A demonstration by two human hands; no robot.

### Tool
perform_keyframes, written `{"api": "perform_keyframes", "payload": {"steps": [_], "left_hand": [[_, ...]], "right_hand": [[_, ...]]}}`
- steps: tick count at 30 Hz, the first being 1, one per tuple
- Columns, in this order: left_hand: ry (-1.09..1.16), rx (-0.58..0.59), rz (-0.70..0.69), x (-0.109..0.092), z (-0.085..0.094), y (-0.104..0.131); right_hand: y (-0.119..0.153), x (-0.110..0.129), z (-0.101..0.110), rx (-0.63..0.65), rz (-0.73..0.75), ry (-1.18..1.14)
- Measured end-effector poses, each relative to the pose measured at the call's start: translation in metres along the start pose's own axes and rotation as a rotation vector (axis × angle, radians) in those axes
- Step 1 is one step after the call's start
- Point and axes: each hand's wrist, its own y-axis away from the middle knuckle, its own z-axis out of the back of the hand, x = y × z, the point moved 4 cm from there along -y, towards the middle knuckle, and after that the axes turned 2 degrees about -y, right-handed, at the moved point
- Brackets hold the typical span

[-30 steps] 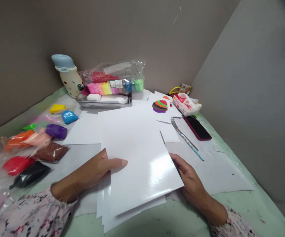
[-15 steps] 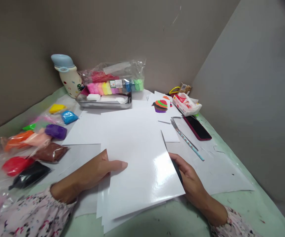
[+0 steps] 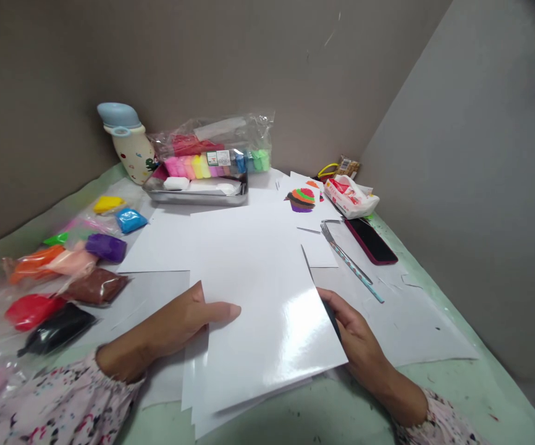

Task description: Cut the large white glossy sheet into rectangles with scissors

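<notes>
My left hand (image 3: 188, 318) grips several glossy white sheets of paper (image 3: 258, 266) by their left edge. Its thumb lies on the top sheet and the fingers are hidden underneath. At the sheets' right edge, my right hand (image 3: 358, 337) is closed around the black handle of scissors (image 3: 333, 318). One narrow blade points away from me beside the paper's edge; the rest is hidden behind the sheets and my fingers. Just beyond the stack lies a card with a colourful clay cupcake (image 3: 302, 199).
Bagged coloured clay (image 3: 96, 286) lies along the left. A metal tray (image 3: 197, 196), a clear bag of clay (image 3: 212, 148) and a bottle (image 3: 131, 148) stand at the back. On the right are a fork (image 3: 337, 247), a phone (image 3: 372, 241) and a tissue pack (image 3: 348, 198).
</notes>
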Motion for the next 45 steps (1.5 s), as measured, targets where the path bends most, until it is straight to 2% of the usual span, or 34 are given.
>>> {"api": "perform_keyframes", "payload": {"steps": [5,8,11,19,23,30,45], "left_hand": [[0.139,-0.009,-0.007,-0.0045,-0.0043,-0.0007],[0.252,-0.091,-0.006,-0.0074,-0.0047,-0.0006],[0.264,-0.143,0.016,-0.0061,-0.0033,-0.0006],[0.190,0.000,-0.031,-0.0046,-0.0075,-0.0014],[0.147,0.035,-0.050,-0.0028,-0.0070,-0.0028],[0.141,0.033,-0.051,-0.0023,-0.0062,-0.0036],[0.058,0.040,-0.021,-0.0030,-0.0078,-0.0027]], "right_hand": [[0.0000,-0.0044,0.0018,-0.011,-0.011,0.005],[-0.0010,-0.0071,0.0041,-0.015,-0.015,0.012],[-0.0012,-0.0077,0.0054,-0.019,-0.008,0.039],[-0.0012,-0.0036,0.0044,-0.036,0.001,0.077],[-0.0021,-0.0006,0.0038,-0.054,0.003,0.079],[-0.0002,-0.0010,0.0026,-0.080,-0.020,0.061],[-0.0003,-0.0043,0.0032,-0.040,-0.031,0.036]]}}
